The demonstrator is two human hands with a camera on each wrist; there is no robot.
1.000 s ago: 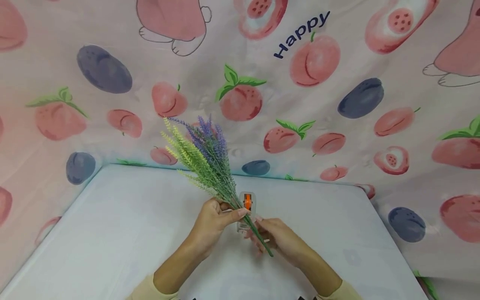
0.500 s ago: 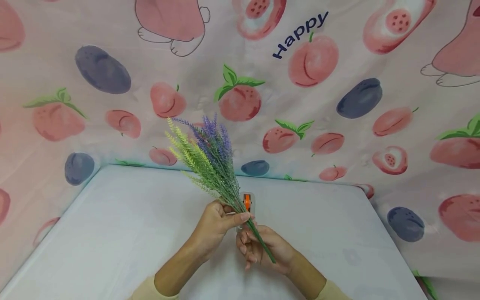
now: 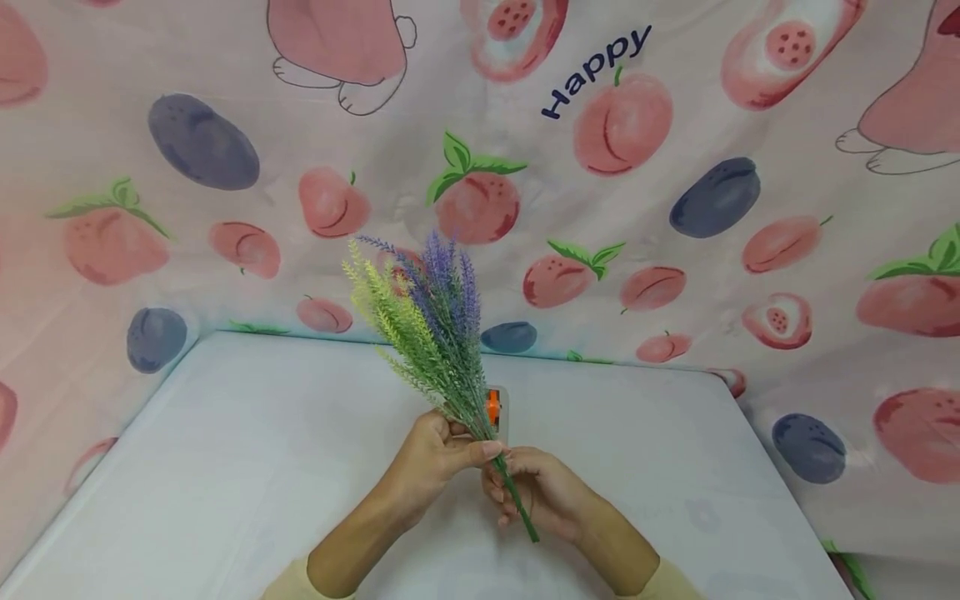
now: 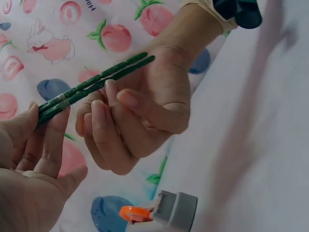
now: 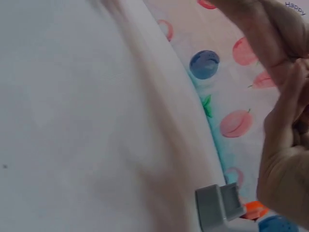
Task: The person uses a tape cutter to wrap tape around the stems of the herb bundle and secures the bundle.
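Observation:
My left hand [image 3: 431,458] pinches two green stems of artificial lavender-like flowers [image 3: 442,308], one head purple and one yellow-green. In the left wrist view the stem ends [image 4: 128,65] run side by side past the fingertips. A lighter band shows on them near the left thumb. My right hand [image 3: 551,492] is close behind the lower stems, palm up, fingers curled. One right fingertip [image 4: 111,89] lies at or just under the stems, with a pale, translucent-looking patch on it. Whether that is a nail or a clear strip I cannot tell.
A grey and clear object with an orange part [image 3: 492,407], perhaps a tape dispenser, stands on the white tabletop [image 3: 247,467] just beyond the hands. Fruit-printed cloth [image 3: 600,208] hangs behind the table and along its sides.
My right hand has come from beside the orange-and-clear object to behind the stems, its fingers curling in more. My left hand and the flowers have shifted slightly right and grown more upright.

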